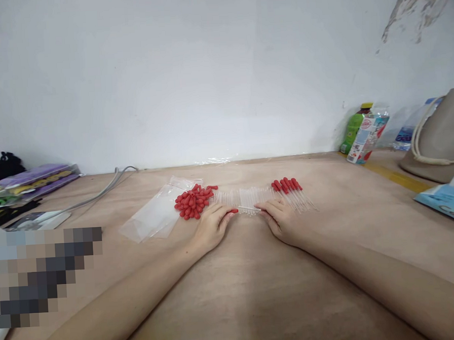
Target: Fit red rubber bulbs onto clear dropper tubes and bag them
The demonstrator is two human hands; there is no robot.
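Between thumb and fingers, my left hand (213,224) pinches a red rubber bulb (233,210), its opening toward the right. My right hand (279,218) grips a thin clear glass dropper tube (249,208), which lies level with its free end close to the bulb; whether the two touch I cannot tell. Behind my hands lies a row of clear tubes (251,195). A heap of red bulbs (192,201) is beside my left hand. Past my right hand rest several droppers with red bulbs (286,184) on their tubes.
A clear plastic bag (149,214) lies left of the bulb heap. Purple packets (37,179) and a grey cable (95,193) are farther left. Bottles (367,134) lean by the wall at the right, near a beige bag (443,128) and a blue packet (447,199).
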